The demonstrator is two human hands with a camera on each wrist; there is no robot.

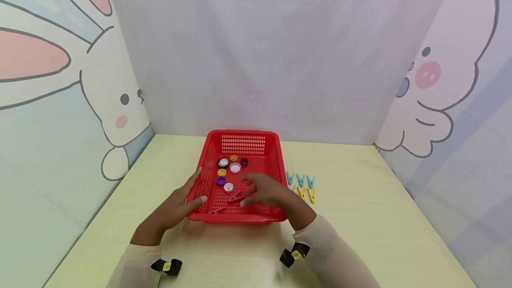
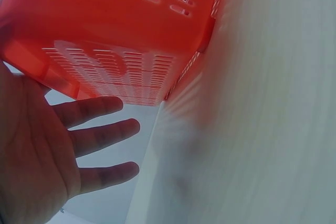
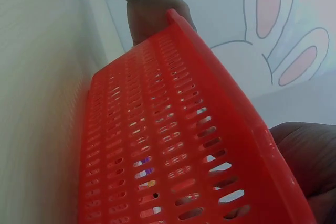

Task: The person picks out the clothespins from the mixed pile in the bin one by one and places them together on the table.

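A red plastic basket [image 1: 244, 218] with slotted walls stands on the table. My left hand [image 1: 178, 203] straddles its left rim near the front corner, thumb over the rim. In the left wrist view, the other fingers [image 2: 105, 135] spread straight outside the basket wall. My right hand [image 1: 262, 190] reaches over the right rim into the basket, fingers loosely bent and apart from the thumb. Close to its thumb lies a red clothespin [image 1: 235, 197]; another red clothespin [image 1: 217, 210] lies nearer the front wall. In the right wrist view, the basket wall hides most of this hand.
Several bottle caps lie in the basket, among them a purple cap [image 1: 221, 181], a white cap [image 1: 228, 187] and a brown cap [image 1: 244, 162]. To the right of the basket, teal clothespins [image 1: 300, 180] and yellow clothespins [image 1: 311, 195] lie in rows on the table [image 1: 360, 217].
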